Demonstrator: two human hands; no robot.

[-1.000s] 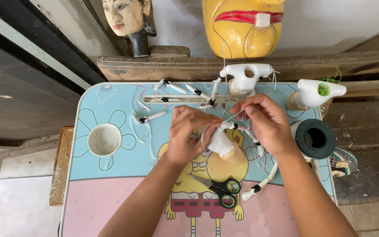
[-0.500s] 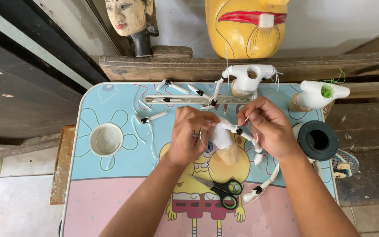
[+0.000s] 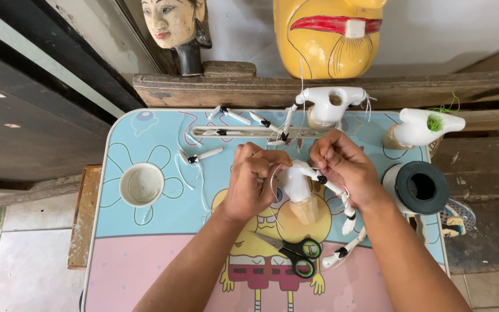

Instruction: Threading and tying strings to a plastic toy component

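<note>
My left hand [image 3: 253, 179] and my right hand [image 3: 342, 166] are together above the middle of a small cartoon-printed table [image 3: 145, 242]. Between them I hold a white puppet body [image 3: 298, 188] with a tan wooden base, and thin white thread runs between my fingers. A jointed white arm piece [image 3: 342, 202] with black joints hangs from it below my right hand. Black-handled scissors [image 3: 295, 251] lie on the table just in front of my hands.
A white cup [image 3: 141, 184] sits at the table's left. Several loose white arm pieces [image 3: 232, 118] lie at the back. Two more white puppet bodies [image 3: 327, 104] [image 3: 420, 127], a black tape roll [image 3: 421, 188], and two carved masks [image 3: 330, 34] [image 3: 174, 26] stand behind.
My hands have drawn closer and lower over the puppet body, and my view has shifted slightly. The thread is pulled shorter between my fingers.
</note>
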